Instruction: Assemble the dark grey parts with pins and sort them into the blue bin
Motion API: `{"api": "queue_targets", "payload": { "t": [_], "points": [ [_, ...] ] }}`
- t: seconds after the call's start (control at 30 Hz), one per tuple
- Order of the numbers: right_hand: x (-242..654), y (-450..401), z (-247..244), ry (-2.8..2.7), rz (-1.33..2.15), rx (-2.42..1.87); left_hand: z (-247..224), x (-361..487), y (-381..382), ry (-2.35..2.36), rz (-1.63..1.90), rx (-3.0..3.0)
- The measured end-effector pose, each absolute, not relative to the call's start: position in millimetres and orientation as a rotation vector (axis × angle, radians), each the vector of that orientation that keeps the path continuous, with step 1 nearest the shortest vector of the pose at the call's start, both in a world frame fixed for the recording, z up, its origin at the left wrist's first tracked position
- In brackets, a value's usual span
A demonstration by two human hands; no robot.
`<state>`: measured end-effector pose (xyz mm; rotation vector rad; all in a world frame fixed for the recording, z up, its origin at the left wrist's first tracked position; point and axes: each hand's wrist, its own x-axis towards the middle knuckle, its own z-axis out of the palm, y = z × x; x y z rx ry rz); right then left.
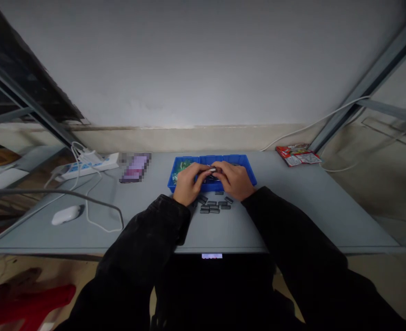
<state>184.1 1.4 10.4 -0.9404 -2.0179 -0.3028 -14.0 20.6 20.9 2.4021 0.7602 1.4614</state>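
My left hand (189, 182) and my right hand (235, 179) meet above a blue divided tray (249, 171). Their fingertips pinch a small dark piece with a whitish part (212, 169) between them; its kind is too small to make out. Green parts (182, 166) lie in the tray's left compartment. Thin dark or metallic bits show in the middle one, partly behind my fingers. My right hand covers much of the right compartment. Several small dark grey cylinders (214, 211) lie scattered on the table in front of the tray, below my hands.
On the grey table (292, 220), a white power strip (85, 166) with cables and a phone (136, 168) lie left. A white earbud case (65, 214) is nearer me. A red packet (297, 155) sits back right. Metal posts and a wall bound the table.
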Motion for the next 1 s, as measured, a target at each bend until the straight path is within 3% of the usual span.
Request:
{"api": "queue_targets", "payload": {
  "t": [1.0],
  "points": [
    [184.4, 2.6, 10.1, -2.062, -0.29, -1.021, 19.4, -14.8, 21.2, 0.711, 1.455, 2.44]
  ]
}}
